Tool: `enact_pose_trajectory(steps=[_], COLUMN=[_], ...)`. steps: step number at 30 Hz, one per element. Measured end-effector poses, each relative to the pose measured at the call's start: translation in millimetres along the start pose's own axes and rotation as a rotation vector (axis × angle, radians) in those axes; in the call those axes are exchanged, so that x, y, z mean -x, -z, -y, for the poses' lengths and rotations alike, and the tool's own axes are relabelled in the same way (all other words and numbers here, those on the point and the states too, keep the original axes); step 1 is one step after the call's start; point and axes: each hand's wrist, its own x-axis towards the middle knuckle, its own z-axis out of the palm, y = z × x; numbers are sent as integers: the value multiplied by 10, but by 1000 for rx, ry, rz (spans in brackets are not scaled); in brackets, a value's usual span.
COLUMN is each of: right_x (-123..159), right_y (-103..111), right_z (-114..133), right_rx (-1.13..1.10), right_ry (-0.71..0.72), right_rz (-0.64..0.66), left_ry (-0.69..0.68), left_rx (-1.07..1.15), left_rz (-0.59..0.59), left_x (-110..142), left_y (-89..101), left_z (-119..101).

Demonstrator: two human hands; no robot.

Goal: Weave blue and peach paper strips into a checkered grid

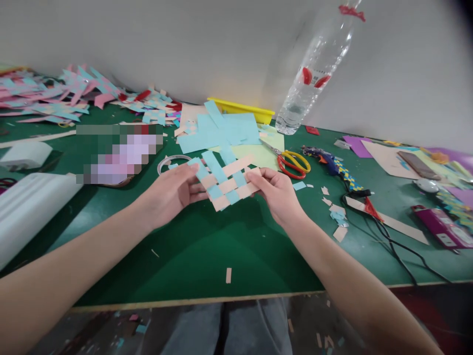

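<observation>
A small woven mat of blue and peach paper strips (228, 184) is held up over the green table, tilted toward me. My left hand (177, 190) pinches its left side, thumb on top and fingers underneath. At the right edge my right hand (273, 192) grips it between thumb and fingers. Several strip ends stick out loose along the far side. Just behind the mat lie sheets of blue paper (236, 129) and a roll of tape (168, 160), partly hidden by my left hand. Scissors with red and yellow handles (293, 162) rest right of the mat.
A tilted plastic bottle (314, 74) stands at the back by a yellow tray (244, 109). Woven strips (74, 93) are heaped back left. A blue glue gun (328, 162), its black cable (388, 241) and a purple box (441, 226) lie right. The table's front edge (185, 301) is near me.
</observation>
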Motion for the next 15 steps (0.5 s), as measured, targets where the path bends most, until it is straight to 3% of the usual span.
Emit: enact_pose_trajectory(steps=[4, 8, 15], right_x=[25, 67, 112], right_y=[-99, -140, -152], right_z=[-79, -126, -90], right_rx=[-82, -27, 77], right_ry=[21, 53, 63], right_rz=[-70, -16, 64], left_ry=[24, 65, 35], left_rx=[121, 130, 8], left_rz=[99, 133, 17], left_x=[2, 16, 47], left_y=[-51, -67, -68], left_z=[11, 73, 109])
